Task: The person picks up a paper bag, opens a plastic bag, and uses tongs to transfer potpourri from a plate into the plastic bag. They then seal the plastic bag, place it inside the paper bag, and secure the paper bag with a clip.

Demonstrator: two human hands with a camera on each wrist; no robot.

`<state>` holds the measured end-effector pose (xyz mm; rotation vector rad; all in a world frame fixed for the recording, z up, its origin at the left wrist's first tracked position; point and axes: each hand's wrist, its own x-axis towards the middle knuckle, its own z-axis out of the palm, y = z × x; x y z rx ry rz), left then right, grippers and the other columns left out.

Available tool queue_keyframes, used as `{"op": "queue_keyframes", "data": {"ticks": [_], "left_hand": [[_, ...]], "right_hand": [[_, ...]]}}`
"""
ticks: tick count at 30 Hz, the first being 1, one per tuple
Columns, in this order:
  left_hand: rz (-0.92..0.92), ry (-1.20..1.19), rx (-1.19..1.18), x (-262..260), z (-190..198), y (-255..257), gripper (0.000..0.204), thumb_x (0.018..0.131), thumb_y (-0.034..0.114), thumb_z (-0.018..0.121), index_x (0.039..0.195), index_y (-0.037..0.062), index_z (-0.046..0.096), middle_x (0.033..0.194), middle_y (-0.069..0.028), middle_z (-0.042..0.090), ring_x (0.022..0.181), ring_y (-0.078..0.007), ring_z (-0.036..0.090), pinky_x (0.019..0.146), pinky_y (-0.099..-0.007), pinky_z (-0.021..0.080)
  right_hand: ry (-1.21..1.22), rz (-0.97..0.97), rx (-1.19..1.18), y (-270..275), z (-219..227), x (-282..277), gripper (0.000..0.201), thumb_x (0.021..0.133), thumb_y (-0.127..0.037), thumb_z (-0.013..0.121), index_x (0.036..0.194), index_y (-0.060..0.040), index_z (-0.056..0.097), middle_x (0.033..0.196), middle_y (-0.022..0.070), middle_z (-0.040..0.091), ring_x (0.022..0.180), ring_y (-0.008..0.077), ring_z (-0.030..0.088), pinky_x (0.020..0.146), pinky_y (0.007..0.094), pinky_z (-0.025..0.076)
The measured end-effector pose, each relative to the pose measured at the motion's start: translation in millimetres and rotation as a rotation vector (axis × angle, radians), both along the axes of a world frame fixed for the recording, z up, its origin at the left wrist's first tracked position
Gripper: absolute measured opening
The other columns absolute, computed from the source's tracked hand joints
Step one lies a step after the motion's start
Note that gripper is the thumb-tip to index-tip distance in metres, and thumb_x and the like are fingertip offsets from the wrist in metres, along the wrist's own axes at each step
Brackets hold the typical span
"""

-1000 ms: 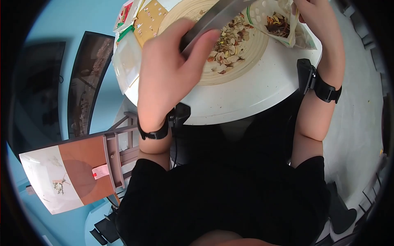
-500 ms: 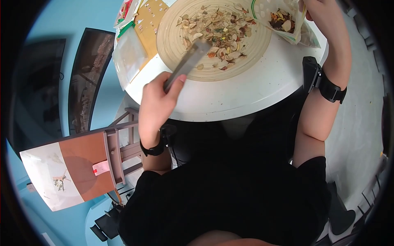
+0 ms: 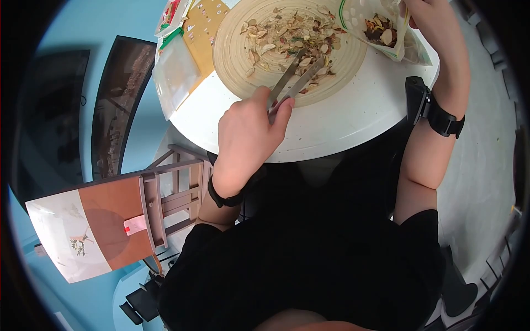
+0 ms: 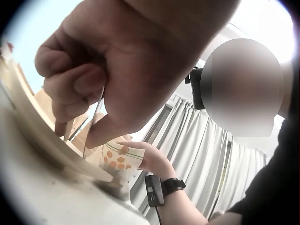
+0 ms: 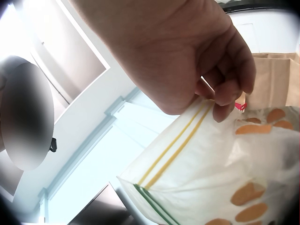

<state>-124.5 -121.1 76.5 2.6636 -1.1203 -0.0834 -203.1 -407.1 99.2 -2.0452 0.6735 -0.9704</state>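
My left hand [image 3: 248, 135] grips metal tongs [image 3: 302, 83] near their closed end, thumb on one arm and fingers on the other. The tongs' two arms stand apart, their tips among dried petals and leaves [image 3: 266, 48] on a round, ridged, pale plate [image 3: 234, 71]. At the plate's right, my right hand [image 3: 433, 22] pinches the top edge of a clear zip bag with orange dots [image 5: 187, 159]. The bag's mouth gapes, and dried flower pieces [image 3: 381, 30] lie inside it. In the left wrist view the tongs' tips are hidden.
Everything stands on a round white table [image 3: 326, 129]. Left of the plate are a gold sheet with small stickers [image 3: 201, 27] and a clear plastic sleeve [image 3: 175, 74]. A brown paper bag [image 5: 274, 77] shows behind the zip bag. An easel with a picture [image 3: 91, 229] stands at my left.
My left hand drew the tongs back from high near the bag toward me, then moved right and lowered them over the petals. A pale piece has appeared in the bag. My right hand stayed put.
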Motion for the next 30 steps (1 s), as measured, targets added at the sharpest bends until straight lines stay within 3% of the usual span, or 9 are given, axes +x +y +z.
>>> {"op": "queue_keyframes", "data": {"ticks": [3, 6, 13, 16, 22, 26, 27, 30], "left_hand": [[-0.029, -0.037, 0.014, 3.8, -1.5, -3.7, 0.035, 0.094, 0.032, 0.071, 0.08, 0.0018, 0.061, 0.057, -0.0143, 0.063, 0.056, -0.0371, 0.067, 0.052, -0.0438, 0.052], [-0.028, -0.032, 0.024, 9.3, -1.8, -3.9, 0.033, 0.095, 0.031, 0.071, 0.082, 0.0019, 0.062, 0.057, -0.0145, 0.064, 0.057, -0.0379, 0.066, 0.053, -0.0437, 0.052], [-0.015, 0.05, -0.077, 23.9, -2.7, 0.1, 0.031, 0.095, 0.03, 0.071, 0.087, 0.0001, 0.066, 0.057, -0.0167, 0.06, 0.056, -0.0388, 0.063, 0.054, -0.0428, 0.048], [-0.002, 0.082, -0.132, 29.5, 4.3, 0.8, 0.031, 0.095, 0.027, 0.072, 0.084, -0.0011, 0.064, 0.055, -0.0154, 0.055, 0.048, -0.0316, 0.054, 0.05, -0.0396, 0.042], [-0.048, 0.108, -0.373, 33.9, 42.6, -17.7, 0.032, 0.094, 0.025, 0.076, 0.083, -0.0023, 0.063, 0.053, -0.0096, 0.047, 0.048, -0.0155, 0.035, 0.046, -0.0308, 0.032], [-0.189, 0.054, -0.493, 30.8, 57.6, -47.8, 0.033, 0.093, 0.028, 0.076, 0.084, -0.0015, 0.065, 0.054, -0.0095, 0.051, 0.046, -0.0163, 0.044, 0.047, -0.0314, 0.035], [-0.174, 0.054, -0.36, 24.8, 66.5, -54.5, 0.035, 0.094, 0.032, 0.076, 0.093, -0.0025, 0.068, 0.065, -0.0022, 0.057, 0.062, -0.0052, 0.045, 0.056, -0.0229, 0.036], [-0.209, 0.006, -0.209, 27.8, 52.8, -57.1, 0.035, 0.094, 0.032, 0.076, 0.093, -0.0022, 0.068, 0.064, -0.0033, 0.056, 0.061, -0.0059, 0.045, 0.055, -0.0237, 0.037]], "right_hand": [[0.104, -0.064, 0.057, 5.1, 13.4, 2.0, 0.03, 0.1, -0.019, 0.062, 0.088, 0.006, 0.072, 0.063, 0.0028, 0.062, 0.053, 0.009, 0.055, 0.048, 0.0264, 0.044], [-0.008, 0.02, -0.029, -4.8, -2.9, 0.6, 0.03, 0.1, -0.02, 0.062, 0.088, 0.0063, 0.072, 0.063, 0.0031, 0.062, 0.052, 0.0093, 0.055, 0.048, 0.0265, 0.044], [-0.003, 0.003, -0.033, 0.7, 1.2, -2.8, 0.029, 0.1, -0.018, 0.061, 0.091, 0.0074, 0.072, 0.064, 0.0043, 0.063, 0.054, 0.0101, 0.057, 0.05, 0.0276, 0.045], [-0.027, -0.013, -0.093, 5.7, 1.2, -4.3, 0.028, 0.099, -0.017, 0.061, 0.094, 0.0077, 0.073, 0.065, 0.0052, 0.065, 0.055, 0.0107, 0.058, 0.05, 0.0284, 0.045], [0.018, -0.007, -0.049, -0.1, 2.4, -2.6, 0.028, 0.098, -0.017, 0.062, 0.094, 0.0081, 0.073, 0.066, 0.0056, 0.066, 0.057, 0.0107, 0.058, 0.051, 0.0283, 0.045], [0.029, -0.001, -0.016, 5.0, 8.3, -4.2, 0.029, 0.099, -0.019, 0.062, 0.094, 0.0074, 0.074, 0.066, 0.0044, 0.064, 0.057, 0.0096, 0.057, 0.051, 0.0276, 0.044], [0.053, -0.007, 0.007, 5.4, 9.9, -4.1, 0.03, 0.099, -0.02, 0.063, 0.094, 0.0072, 0.074, 0.066, 0.004, 0.064, 0.057, 0.0093, 0.057, 0.051, 0.0275, 0.043], [0.029, 0.017, -0.008, -4.6, 1.0, -1.1, 0.031, 0.1, -0.022, 0.063, 0.093, 0.0064, 0.073, 0.065, 0.0026, 0.063, 0.056, 0.0087, 0.056, 0.051, 0.0271, 0.043]]}}
